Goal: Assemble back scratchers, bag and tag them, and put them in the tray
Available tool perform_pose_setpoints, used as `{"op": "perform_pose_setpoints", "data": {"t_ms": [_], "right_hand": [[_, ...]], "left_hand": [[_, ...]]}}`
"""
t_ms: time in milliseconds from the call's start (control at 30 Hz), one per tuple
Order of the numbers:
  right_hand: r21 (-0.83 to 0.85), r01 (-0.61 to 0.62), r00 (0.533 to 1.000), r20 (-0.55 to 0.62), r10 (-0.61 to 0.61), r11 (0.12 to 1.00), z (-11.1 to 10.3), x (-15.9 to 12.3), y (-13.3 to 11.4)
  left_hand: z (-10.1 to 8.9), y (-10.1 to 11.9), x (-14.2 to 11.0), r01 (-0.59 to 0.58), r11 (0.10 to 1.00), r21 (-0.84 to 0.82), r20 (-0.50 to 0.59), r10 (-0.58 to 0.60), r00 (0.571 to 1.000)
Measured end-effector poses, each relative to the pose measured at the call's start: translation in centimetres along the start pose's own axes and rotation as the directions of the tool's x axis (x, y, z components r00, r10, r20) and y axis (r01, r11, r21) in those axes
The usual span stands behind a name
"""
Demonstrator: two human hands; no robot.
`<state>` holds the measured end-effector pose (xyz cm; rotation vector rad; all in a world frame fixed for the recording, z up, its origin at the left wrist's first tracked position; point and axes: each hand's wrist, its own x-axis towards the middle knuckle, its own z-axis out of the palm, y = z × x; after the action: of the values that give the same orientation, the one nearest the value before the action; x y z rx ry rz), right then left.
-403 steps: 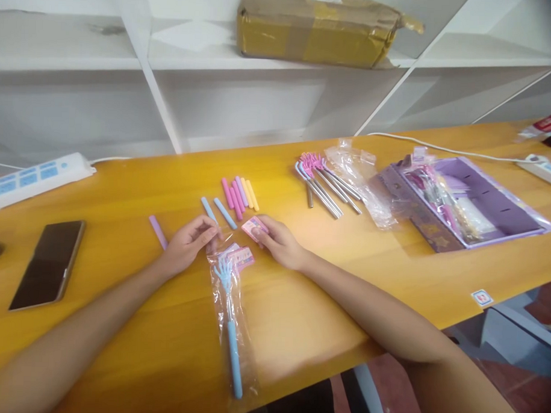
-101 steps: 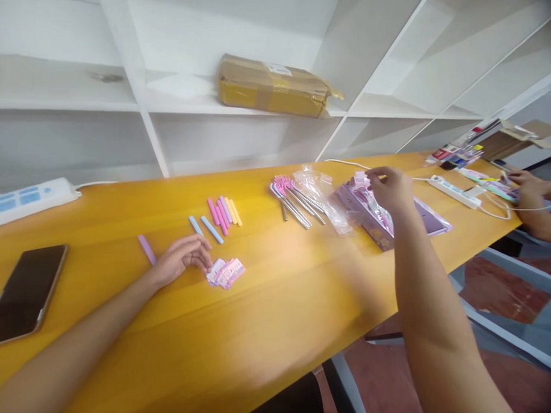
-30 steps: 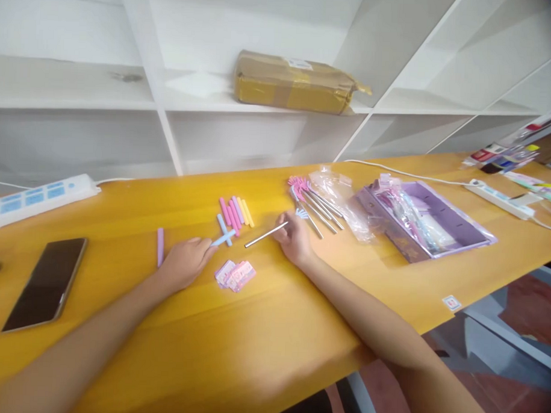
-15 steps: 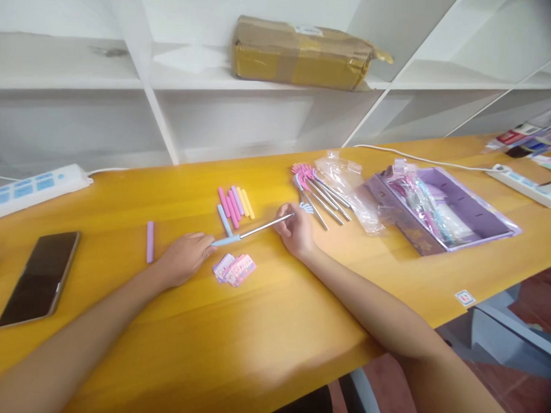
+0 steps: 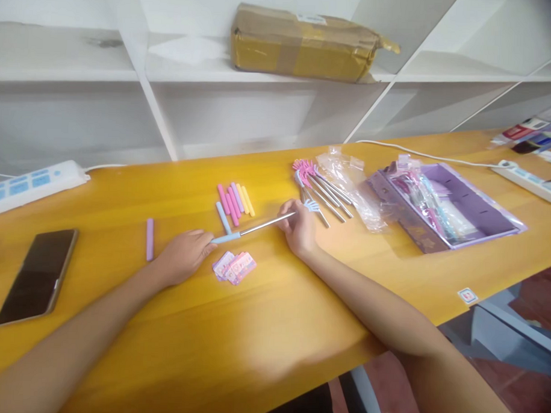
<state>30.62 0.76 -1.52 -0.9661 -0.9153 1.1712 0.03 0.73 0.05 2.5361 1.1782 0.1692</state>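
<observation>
A back scratcher spans the space between my hands, with a light-blue handle (image 5: 226,237) and a thin metal rod (image 5: 268,223). My left hand (image 5: 187,256) is closed round the handle's end. My right hand (image 5: 300,228) pinches the far end of the rod, and a blue claw-shaped head (image 5: 311,205) shows just beyond its fingers. Behind it lie several metal rods (image 5: 330,196) with pink and bluish claw heads (image 5: 305,169). Loose pink, purple, yellow and blue handle tubes (image 5: 233,203) lie beyond the held handle. Small printed cards (image 5: 235,268) are fanned below it.
A single purple tube (image 5: 150,239) and a phone (image 5: 37,276) lie at left, near a power strip (image 5: 34,185). Clear plastic bags (image 5: 359,194) lie beside a purple box (image 5: 479,195) holding wrapped items. A taped carton (image 5: 303,48) sits on the shelf (image 5: 185,71).
The camera view has shifted slightly. Both hands keep the same hold on the back scratcher, with almost no visible movement.
</observation>
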Motion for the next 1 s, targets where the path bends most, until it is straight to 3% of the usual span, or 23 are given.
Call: {"op": "perform_pose_setpoints", "data": {"t_ms": [700,1000], "right_hand": [[-0.043,0.066,0.998,-0.015,-0.067,0.997,-0.76,-0.23,0.72],[0.008,0.016,0.997,0.081,-0.017,1.0,-0.49,0.03,0.51]], "left_hand": [[0.04,0.13,0.06,-0.016,0.996,0.087,0.031,0.014,0.999],[-0.02,-0.03,-0.22,-0.015,0.999,0.044,0.017,0.014,1.0]]}}
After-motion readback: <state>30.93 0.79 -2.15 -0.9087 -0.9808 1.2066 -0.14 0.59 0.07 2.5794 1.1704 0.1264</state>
